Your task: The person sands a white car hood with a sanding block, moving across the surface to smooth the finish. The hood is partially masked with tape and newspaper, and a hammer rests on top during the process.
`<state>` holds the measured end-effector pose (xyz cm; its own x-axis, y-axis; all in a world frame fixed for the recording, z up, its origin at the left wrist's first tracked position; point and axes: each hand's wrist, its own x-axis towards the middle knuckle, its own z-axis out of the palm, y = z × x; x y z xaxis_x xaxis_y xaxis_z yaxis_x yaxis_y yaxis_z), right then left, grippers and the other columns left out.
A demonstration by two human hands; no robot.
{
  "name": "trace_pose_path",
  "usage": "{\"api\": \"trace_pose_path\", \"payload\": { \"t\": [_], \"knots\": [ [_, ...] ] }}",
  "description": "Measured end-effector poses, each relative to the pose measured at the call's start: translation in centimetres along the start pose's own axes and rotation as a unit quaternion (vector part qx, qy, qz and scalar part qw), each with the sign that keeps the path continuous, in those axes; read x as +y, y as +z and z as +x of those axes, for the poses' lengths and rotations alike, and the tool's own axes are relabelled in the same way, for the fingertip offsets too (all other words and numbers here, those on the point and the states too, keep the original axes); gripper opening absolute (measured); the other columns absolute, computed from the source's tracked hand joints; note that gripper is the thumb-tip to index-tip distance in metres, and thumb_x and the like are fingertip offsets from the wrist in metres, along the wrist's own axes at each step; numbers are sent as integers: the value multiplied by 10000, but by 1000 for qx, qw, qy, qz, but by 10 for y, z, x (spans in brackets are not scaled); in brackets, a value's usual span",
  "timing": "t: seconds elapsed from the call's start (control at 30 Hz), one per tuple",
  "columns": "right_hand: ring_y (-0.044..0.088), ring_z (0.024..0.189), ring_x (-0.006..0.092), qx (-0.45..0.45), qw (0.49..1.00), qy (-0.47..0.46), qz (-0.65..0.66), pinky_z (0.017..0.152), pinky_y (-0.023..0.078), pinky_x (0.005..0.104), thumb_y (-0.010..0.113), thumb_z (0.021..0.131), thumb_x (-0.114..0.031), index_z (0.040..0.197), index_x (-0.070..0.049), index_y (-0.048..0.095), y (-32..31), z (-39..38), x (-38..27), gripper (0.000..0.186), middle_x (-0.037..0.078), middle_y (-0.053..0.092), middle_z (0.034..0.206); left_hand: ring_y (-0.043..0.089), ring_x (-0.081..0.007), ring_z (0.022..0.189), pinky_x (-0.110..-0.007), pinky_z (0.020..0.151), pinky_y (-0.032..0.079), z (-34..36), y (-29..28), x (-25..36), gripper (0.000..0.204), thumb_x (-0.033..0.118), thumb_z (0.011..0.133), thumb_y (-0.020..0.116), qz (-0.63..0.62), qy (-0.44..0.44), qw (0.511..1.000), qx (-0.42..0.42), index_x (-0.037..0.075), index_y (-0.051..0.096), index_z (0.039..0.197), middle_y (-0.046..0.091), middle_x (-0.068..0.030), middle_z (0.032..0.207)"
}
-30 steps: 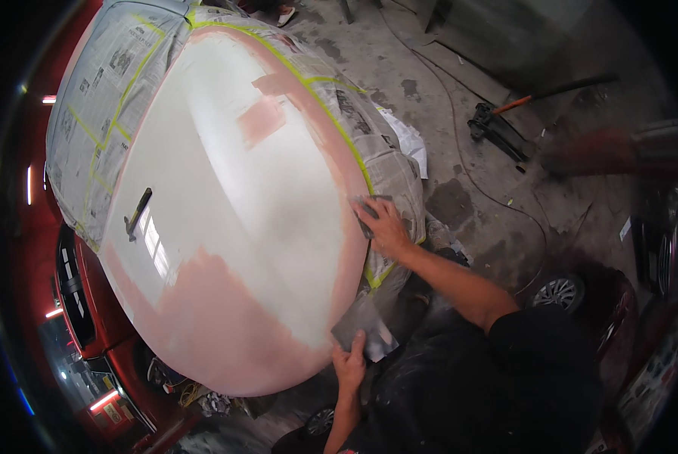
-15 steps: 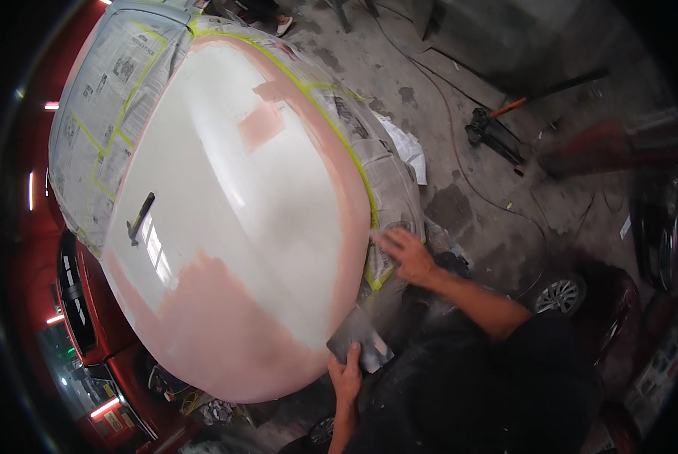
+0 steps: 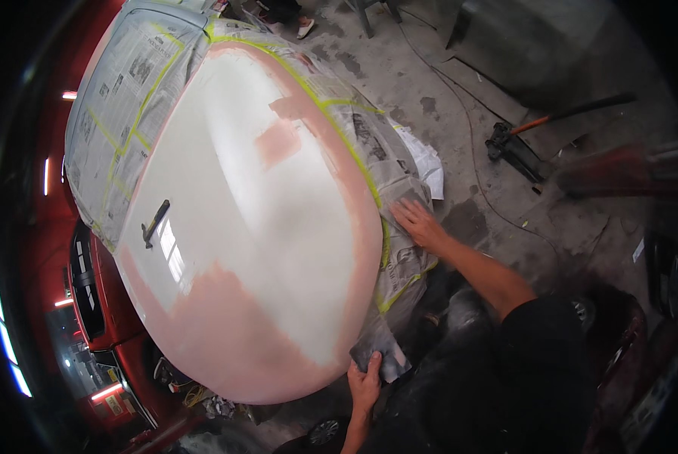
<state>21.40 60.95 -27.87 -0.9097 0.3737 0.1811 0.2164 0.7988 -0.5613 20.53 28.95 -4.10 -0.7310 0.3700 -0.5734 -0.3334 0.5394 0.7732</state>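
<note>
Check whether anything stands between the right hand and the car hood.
Nothing raised is visible between the right hand and the car hood; only yellow-green masking tape runs along the hood's edge there.

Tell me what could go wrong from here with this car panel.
The dark hammer-shaped tool lies loose on the panel, so it might slide and scratch the finish. The right hand is over the masking paper, close to the yellow-green tape, so fingers could tear or lift an edge. The left hand holds a dark sheet near the pink rim, which it may scuff.
</note>
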Motion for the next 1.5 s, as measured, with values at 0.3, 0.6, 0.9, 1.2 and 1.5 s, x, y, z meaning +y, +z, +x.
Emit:
{"api": "trace_pose_path", "payload": {
  "t": [0.3, 0.6, 0.9, 1.2, 1.5],
  "knots": [
    [400, 1344, 391, 47, 989, 45, 129, 1104, 354, 472, 553, 746, 56, 1465, -224, 458, -53, 82, -20, 777, 153, 437, 1467, 577, -108, 892, -261, 810, 464, 11, 20, 16, 268, 157, 966, 644, -16, 37, 998, -42, -25, 613, 1159, 652, -35, 1009],
    [463, 1239, 357, -35, 986, 50, 158, 1045, 409, 462, 609, 747, 33, 1415, -283, 524, -41, 90, -39, 744, 104, 492, 1387, 578, -110, 864, -263, 778, 468, 8, 8, 16, 229, 149, 965, 645, -4, 24, 999, -47, -27, 629, 1111, 660, -31, 985],
    [392, 1268, 370, 7, 994, 96, 42, 1047, 330, 512, 633, 719, 8, 1426, -269, 498, -1, -7, -136, 771, 102, 473, 1382, 565, -108, 855, -267, 771, 465, 6, -39, 4, 223, 170, 970, 639, 8, 43, 996, -79, -26, 640, 1077, 654, -30, 969],
    [381, 1266, 379, 100, 987, 129, 1, 1064, 302, 530, 621, 711, 12, 1479, -266, 436, 72, -72, -215, 837, 111, 444, 1406, 551, -92, 827, -256, 746, 459, -30, -100, -19, 226, 190, 969, 645, 54, 49, 994, -79, -19, 637, 1054, 639, -16, 935],
    [387, 1330, 363, 85, 984, 126, 92, 1089, 304, 568, 598, 706, 29, 1520, -255, 370, 37, -102, -204, 891, 118, 427, 1466, 537, -80, 794, -244, 728, 446, -49, -121, -30, 218, 202, 966, 654, 14, 69, 996, -60, -9, 646, 1021, 634, -1, 904]
  ]
}}
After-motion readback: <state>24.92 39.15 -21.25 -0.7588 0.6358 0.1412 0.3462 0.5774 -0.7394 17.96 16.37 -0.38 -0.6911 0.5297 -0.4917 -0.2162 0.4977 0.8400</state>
